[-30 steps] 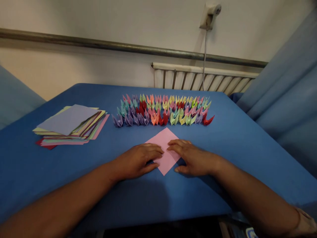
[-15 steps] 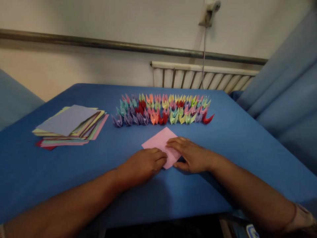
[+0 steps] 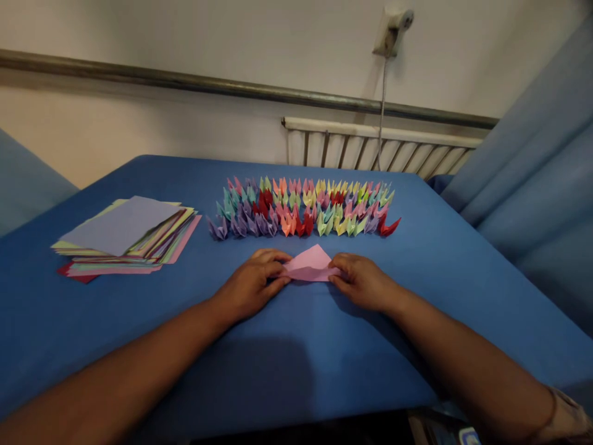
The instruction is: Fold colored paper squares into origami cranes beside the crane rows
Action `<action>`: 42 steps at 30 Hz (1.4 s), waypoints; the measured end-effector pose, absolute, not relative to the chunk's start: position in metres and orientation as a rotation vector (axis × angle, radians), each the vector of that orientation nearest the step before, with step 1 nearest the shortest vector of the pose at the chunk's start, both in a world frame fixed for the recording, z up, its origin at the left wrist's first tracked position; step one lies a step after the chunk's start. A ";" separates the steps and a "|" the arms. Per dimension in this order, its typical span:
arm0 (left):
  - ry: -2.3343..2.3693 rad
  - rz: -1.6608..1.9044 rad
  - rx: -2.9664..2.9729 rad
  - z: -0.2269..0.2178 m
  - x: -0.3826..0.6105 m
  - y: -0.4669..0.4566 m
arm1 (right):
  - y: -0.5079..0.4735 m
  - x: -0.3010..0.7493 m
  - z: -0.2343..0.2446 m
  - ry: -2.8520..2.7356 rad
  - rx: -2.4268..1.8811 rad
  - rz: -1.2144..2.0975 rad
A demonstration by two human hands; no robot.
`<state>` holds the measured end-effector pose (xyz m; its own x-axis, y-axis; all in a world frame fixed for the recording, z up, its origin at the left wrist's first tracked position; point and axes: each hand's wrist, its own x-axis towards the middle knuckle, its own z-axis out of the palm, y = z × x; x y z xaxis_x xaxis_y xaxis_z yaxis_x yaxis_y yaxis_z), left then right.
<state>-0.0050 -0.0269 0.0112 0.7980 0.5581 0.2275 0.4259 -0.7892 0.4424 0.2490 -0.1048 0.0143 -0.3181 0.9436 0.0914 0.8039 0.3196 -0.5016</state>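
Note:
A pink sheet of origami paper (image 3: 311, 264) is between my hands, just above or on the blue cloth. Its far corner points up and away, and its near edge is bent over. My left hand (image 3: 254, 278) pinches the left corner between thumb and fingers. On the opposite side, my right hand (image 3: 361, 279) grips the right corner the same way. Beyond the sheet stand several rows of folded paper cranes (image 3: 287, 222) in purple, red, green, yellow, pink and blue.
To the left lies a loose stack of coloured paper (image 3: 125, 228), lilac on top. A blue cloth (image 3: 259, 383) covers the table. Behind are a radiator (image 3: 384, 131), a metal pipe (image 3: 222, 86) and a wall socket with a cord (image 3: 389, 37). Blue curtain (image 3: 532, 167) hangs at right.
The pink sheet lay flat as a diamond under my hands; now its near part is bent up. My left hand has moved left and away to the left corner, and my right hand grips the right one.

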 end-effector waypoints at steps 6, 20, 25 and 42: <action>0.811 0.531 2.505 0.015 -0.004 -0.025 | -0.103 0.255 0.016 -2.170 -1.787 0.476; 0.784 0.559 2.736 0.010 -0.002 -0.036 | -0.110 0.260 0.020 -2.178 -2.056 0.420; 0.290 0.142 2.813 0.010 0.006 -0.062 | -0.114 0.247 0.016 -2.169 -2.042 0.388; 0.587 0.060 2.738 0.009 -0.009 -0.048 | -0.114 0.232 0.008 -2.082 -2.090 0.261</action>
